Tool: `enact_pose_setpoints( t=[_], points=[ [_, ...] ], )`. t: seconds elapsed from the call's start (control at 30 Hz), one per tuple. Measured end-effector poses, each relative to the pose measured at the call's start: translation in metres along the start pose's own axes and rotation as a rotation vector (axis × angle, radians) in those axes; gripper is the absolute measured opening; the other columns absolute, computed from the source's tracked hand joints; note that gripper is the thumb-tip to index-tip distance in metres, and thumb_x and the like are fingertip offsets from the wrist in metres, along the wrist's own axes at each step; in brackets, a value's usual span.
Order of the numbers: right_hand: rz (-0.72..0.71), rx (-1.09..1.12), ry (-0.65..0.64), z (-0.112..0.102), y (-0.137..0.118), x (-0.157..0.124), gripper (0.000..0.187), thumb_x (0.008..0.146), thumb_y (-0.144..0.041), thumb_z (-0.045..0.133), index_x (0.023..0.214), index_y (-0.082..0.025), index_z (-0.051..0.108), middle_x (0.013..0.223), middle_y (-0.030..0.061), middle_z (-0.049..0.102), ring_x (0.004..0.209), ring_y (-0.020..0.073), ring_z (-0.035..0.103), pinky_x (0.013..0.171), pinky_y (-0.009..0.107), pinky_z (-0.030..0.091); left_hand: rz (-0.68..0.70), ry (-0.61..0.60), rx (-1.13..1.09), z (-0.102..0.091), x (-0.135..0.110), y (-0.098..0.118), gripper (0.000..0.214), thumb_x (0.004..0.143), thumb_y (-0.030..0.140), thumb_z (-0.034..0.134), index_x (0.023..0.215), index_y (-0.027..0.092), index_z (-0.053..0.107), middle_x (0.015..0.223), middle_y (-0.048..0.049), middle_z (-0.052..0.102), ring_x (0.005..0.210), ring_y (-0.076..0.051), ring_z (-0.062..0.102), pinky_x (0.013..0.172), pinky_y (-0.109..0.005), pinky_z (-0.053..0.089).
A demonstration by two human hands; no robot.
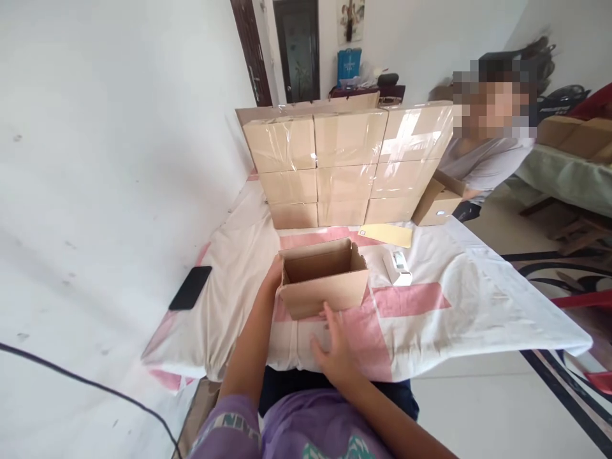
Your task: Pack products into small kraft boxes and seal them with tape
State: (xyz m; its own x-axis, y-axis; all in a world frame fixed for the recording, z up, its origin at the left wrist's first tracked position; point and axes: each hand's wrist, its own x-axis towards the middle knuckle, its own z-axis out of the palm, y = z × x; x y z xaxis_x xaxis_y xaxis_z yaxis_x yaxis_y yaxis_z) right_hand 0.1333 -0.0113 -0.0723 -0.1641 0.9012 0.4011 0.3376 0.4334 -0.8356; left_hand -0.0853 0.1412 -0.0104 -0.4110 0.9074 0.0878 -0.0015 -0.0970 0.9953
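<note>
A small cardboard box (325, 294) stands upright on the cloth in front of me, its top open, its inside dark and bare as far as I can see. My left hand (274, 273) holds it at the left end, with most of the fingers hidden behind that side. Fingers apart, my right hand (333, 347) is at the lower front face, a fingertip at or very near the cardboard. To the right of the box lie a small white box (398, 268) and a flat yellow piece (386, 234).
Taped cardboard boxes (342, 169) stand stacked like a wall behind. An open carton (440, 201) sits at their right, beside a person (492, 159). A black phone (190, 288) lies left on the cloth-covered table (482, 312), near the white wall (95, 191).
</note>
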Motion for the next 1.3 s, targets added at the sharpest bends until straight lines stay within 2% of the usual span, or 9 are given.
enact_pose_setpoints(
  t=[0.07,0.13,0.17,0.27,0.37,0.53,0.8,0.97,1.3],
  points=[
    [-0.049,-0.037,0.275,-0.031,0.008,0.012,0.059,0.089,-0.030,0.065,0.145,-0.025,0.047,0.125,0.0114,0.058,0.117,0.0290,0.058,0.103,0.053,0.050,0.006,0.042,0.005,-0.019,-0.017,-0.007,0.032,0.098,0.045,0.063,0.107,0.014,0.066,0.105,-0.0065,0.067,0.094,-0.019,0.066,0.085,-0.038,0.057],
    [-0.052,-0.036,0.510,-0.066,0.020,0.034,0.056,0.086,-0.036,0.071,0.137,-0.023,0.052,0.125,0.0108,0.056,0.119,0.0294,0.056,0.107,0.054,0.046,0.018,0.098,0.003,-0.037,-0.048,-0.019,0.037,0.098,0.052,0.059,0.105,0.016,0.064,0.100,-0.0059,0.066,0.095,-0.019,0.065,0.085,-0.036,0.056],
    [-0.065,0.021,0.517,-0.082,0.027,0.048,0.053,0.087,-0.040,0.070,0.135,-0.023,0.054,0.127,0.0110,0.056,0.119,0.0287,0.057,0.105,0.053,0.046,0.022,0.110,0.000,-0.043,-0.066,-0.025,0.041,0.097,0.056,0.058,0.106,0.017,0.064,0.101,-0.0061,0.066,0.097,-0.020,0.065,0.085,-0.035,0.055],
    [0.005,0.349,0.312,-0.108,0.046,0.094,0.055,0.092,-0.057,0.061,0.136,-0.023,0.058,0.142,0.0131,0.057,0.134,0.0300,0.054,0.111,0.052,0.044,0.028,0.065,-0.014,-0.045,-0.111,-0.041,0.053,0.092,0.065,0.061,0.122,0.022,0.062,0.121,-0.0092,0.067,0.116,-0.024,0.064,0.097,-0.037,0.053],
    [0.149,0.662,0.195,-0.098,0.056,0.126,0.067,0.087,-0.072,0.059,0.132,-0.023,0.065,0.143,0.0115,0.061,0.140,0.0295,0.051,0.120,0.051,0.037,0.045,-0.016,-0.049,-0.032,-0.130,-0.048,0.073,0.084,0.073,0.066,0.138,0.024,0.057,0.147,-0.0129,0.058,0.137,-0.030,0.055,0.112,-0.043,0.047],
    [0.241,0.748,0.357,-0.065,0.064,0.125,0.057,0.092,-0.062,0.057,0.132,-0.024,0.067,0.143,0.0085,0.064,0.141,0.0260,0.050,0.125,0.049,0.031,0.090,-0.079,-0.133,-0.014,-0.130,-0.049,0.073,0.093,0.071,0.056,0.148,0.025,0.051,0.158,-0.0147,0.048,0.147,-0.031,0.046,0.120,-0.047,0.041],
    [0.281,0.615,0.448,-0.056,0.078,0.109,0.058,0.095,-0.061,0.047,0.134,-0.023,0.067,0.142,0.0074,0.063,0.139,0.0281,0.051,0.120,0.047,0.039,0.080,-0.008,-0.183,-0.012,-0.125,-0.047,0.042,0.100,0.051,0.057,0.130,0.022,0.067,0.143,-0.0130,0.063,0.137,-0.028,0.057,0.118,-0.046,0.043],
    [0.257,0.572,0.373,-0.057,0.080,0.110,0.060,0.094,-0.064,0.042,0.130,-0.025,0.070,0.139,0.0088,0.064,0.138,0.0315,0.053,0.117,0.050,0.042,0.082,0.043,-0.176,-0.012,-0.124,-0.051,0.033,0.100,0.046,0.059,0.118,0.022,0.071,0.131,-0.0115,0.069,0.129,-0.026,0.061,0.113,-0.045,0.046],
    [0.271,0.573,0.381,-0.058,0.075,0.111,0.056,0.095,-0.057,0.041,0.131,-0.025,0.069,0.137,0.0084,0.065,0.137,0.0313,0.053,0.120,0.051,0.038,0.012,-0.011,-0.172,-0.014,-0.117,-0.053,0.039,0.098,0.055,0.057,0.119,0.023,0.065,0.115,-0.0085,0.065,0.103,-0.021,0.062,0.093,-0.034,0.050]
  ],
)
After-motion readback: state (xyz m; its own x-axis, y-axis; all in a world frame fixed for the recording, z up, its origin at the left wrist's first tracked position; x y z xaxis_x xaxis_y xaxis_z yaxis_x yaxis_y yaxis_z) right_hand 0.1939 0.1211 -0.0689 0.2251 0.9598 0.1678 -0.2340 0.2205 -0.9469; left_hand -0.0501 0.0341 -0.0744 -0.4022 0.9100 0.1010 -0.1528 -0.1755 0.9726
